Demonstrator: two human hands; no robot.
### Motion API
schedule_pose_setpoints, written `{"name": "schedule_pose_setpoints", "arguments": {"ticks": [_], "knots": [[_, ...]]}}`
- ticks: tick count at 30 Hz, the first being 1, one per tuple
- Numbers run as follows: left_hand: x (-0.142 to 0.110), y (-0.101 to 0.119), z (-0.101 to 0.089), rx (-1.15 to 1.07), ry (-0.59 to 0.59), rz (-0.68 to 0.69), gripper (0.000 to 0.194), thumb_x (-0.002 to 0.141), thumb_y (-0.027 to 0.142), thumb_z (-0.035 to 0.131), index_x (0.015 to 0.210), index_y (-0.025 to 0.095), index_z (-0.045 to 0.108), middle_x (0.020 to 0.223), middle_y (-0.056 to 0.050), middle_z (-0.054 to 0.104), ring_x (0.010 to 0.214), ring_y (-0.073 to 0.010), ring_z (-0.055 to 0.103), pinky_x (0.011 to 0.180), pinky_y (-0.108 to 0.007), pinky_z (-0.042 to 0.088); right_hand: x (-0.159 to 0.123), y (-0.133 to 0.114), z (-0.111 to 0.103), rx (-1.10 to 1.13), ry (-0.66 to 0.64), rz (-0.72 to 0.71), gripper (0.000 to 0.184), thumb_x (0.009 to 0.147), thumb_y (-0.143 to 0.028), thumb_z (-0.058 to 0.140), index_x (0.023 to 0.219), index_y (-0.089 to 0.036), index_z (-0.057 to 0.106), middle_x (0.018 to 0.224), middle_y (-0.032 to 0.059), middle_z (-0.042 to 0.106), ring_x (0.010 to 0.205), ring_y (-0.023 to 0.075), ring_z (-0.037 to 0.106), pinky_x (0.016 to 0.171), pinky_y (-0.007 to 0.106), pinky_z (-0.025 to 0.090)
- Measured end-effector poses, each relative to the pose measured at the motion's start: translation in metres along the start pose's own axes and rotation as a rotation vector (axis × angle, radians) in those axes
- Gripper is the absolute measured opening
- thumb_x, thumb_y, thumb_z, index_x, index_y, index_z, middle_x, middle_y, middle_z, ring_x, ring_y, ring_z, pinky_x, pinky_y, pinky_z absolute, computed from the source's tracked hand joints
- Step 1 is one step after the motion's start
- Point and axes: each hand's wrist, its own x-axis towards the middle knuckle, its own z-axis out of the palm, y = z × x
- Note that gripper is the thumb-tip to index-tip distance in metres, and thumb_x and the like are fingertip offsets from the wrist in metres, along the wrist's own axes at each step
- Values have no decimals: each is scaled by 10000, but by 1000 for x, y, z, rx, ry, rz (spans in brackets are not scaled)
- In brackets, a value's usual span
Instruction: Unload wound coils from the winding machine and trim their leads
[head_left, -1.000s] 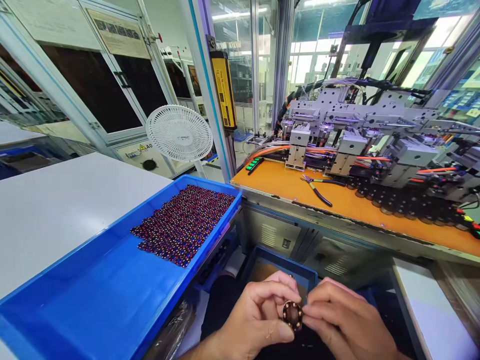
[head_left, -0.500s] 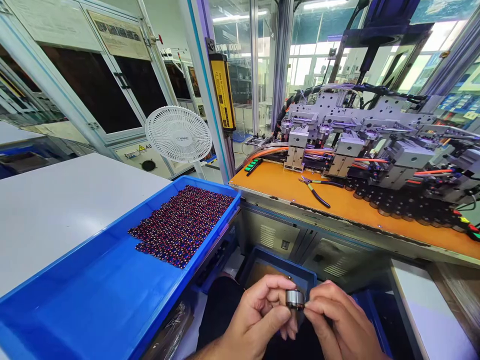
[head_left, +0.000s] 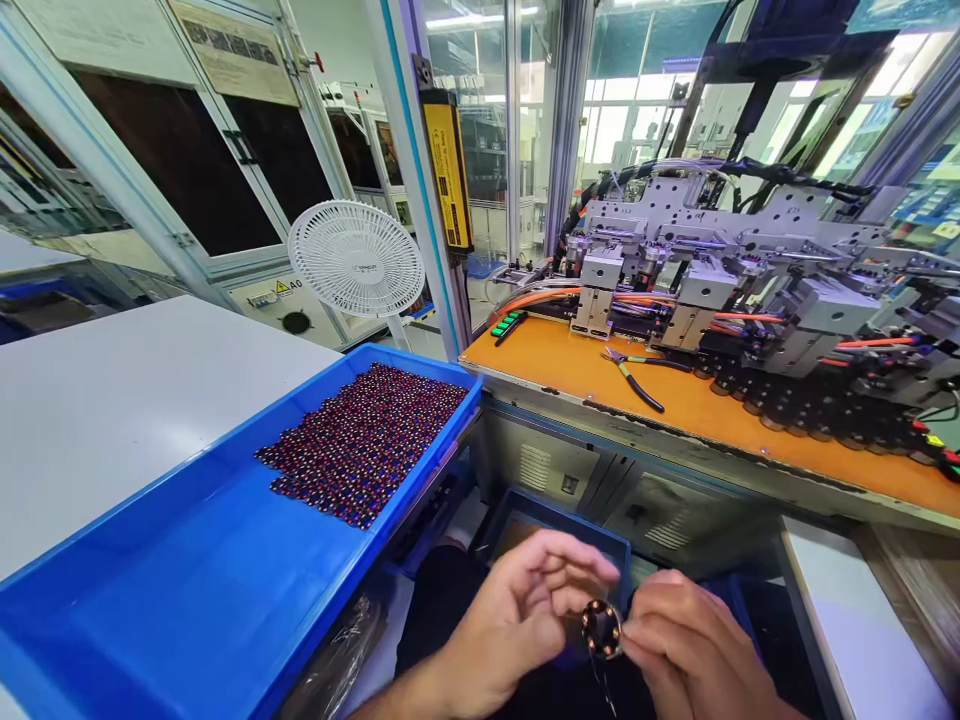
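A small round wound coil part point(head_left: 601, 629), dark with copper windings, is held low in the middle of the view. My right hand point(head_left: 694, 655) pinches it from the right with closed fingers. My left hand point(head_left: 517, 625) touches it from the left, thumb and fingers curled about it. A thin wire hangs below the part. Left of my hands lies a large blue tray point(head_left: 187, 590) holding several rows of similar dark red and blue parts point(head_left: 367, 440).
An orange bench point(head_left: 570, 365) carries a grey assembly machine point(head_left: 720, 270) with orange cables, plus pliers point(head_left: 634, 375). A white fan point(head_left: 357, 260) stands behind the tray. A small blue bin point(head_left: 555, 520) sits under my hands. White tabletops are at left point(head_left: 135, 400) and right point(head_left: 862, 610).
The part has been turned between my fingers, side-on half a second ago and now showing its ring face again. My hands shifted slightly right and down.
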Motion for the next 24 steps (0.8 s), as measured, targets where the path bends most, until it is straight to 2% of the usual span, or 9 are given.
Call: {"name": "schedule_pose_setpoints", "arguments": {"ticks": [3, 5, 7, 10, 13, 16, 19, 22, 24], "knots": [[1, 3, 0, 143, -41, -205, 449, 808, 536, 692, 986, 130, 616, 754, -8, 603, 618, -61, 550, 604, -172, 440, 0, 2, -2, -43, -42, -20, 348, 1038, -273, 440, 732, -204, 589, 613, -18, 648, 510, 85, 615, 530, 187, 535], [0, 2, 1, 174, -37, -210, 386, 827, 484, 697, 976, 150, 574, 673, 30, 561, 527, -43, 495, 541, -161, 418, -1, 2, 0, -71, -51, -34, 315, 1030, -255, 450, 759, -204, 602, 631, -13, 651, 524, 95, 620, 540, 206, 539], [-2, 0, 2, 165, -9, -135, 321, 849, 413, 697, 1004, 175, 549, 661, 43, 568, 511, -39, 497, 533, -156, 427, -1, 2, 3, -87, -20, -28, 282, 1022, -230, 454, 786, -195, 604, 642, -6, 648, 545, 101, 627, 558, 215, 539], [-4, -4, 3, 78, 25, -1, 208, 864, 286, 697, 1002, 198, 567, 804, 11, 636, 627, -59, 609, 600, -172, 467, 0, 0, 7, -98, 45, 40, 284, 1018, -217, 448, 773, -188, 589, 634, -5, 636, 549, 93, 621, 537, 195, 515], [-3, -4, 2, -18, 21, 147, 226, 749, 162, 797, 877, 183, 612, 1094, -26, 664, 852, -117, 688, 797, -264, 518, 1, 0, 7, -80, 29, 86, 260, 1002, -209, 456, 783, -189, 594, 649, -6, 637, 555, 86, 622, 527, 175, 510], [-1, -2, -1, -152, 4, 220, 297, 662, 206, 872, 777, 180, 599, 1032, -12, 730, 1085, -195, 670, 965, -338, 482, 2, 1, 5, -43, -26, 44, 232, 998, -209, 471, 802, -189, 593, 662, -3, 644, 580, 91, 638, 555, 178, 528], [0, -1, -4, -170, 28, 101, 414, 643, 412, 873, 888, 187, 626, 1025, -45, 737, 1083, -195, 665, 961, -325, 480, 6, -1, 3, -31, -57, -22, 314, 1028, -255, 450, 751, -191, 585, 635, -8, 647, 555, 86, 633, 557, 177, 528], [-1, -2, -5, -8, -20, -102, 500, 724, 538, 773, 985, 141, 618, 885, -52, 690, 740, -96, 651, 711, -207, 509, 11, -3, 1, -51, -73, -41, 374, 1046, -274, 423, 720, -194, 587, 618, -17, 649, 531, 73, 628, 554, 169, 523], [-2, -3, -4, 63, -36, -164, 417, 788, 493, 736, 961, 148, 578, 712, 14, 619, 558, -50, 568, 568, -159, 466, 13, -4, 1, -72, -84, -45, 383, 1048, -270, 413, 717, -197, 592, 617, -16, 647, 531, 74, 630, 551, 168, 523]]}}
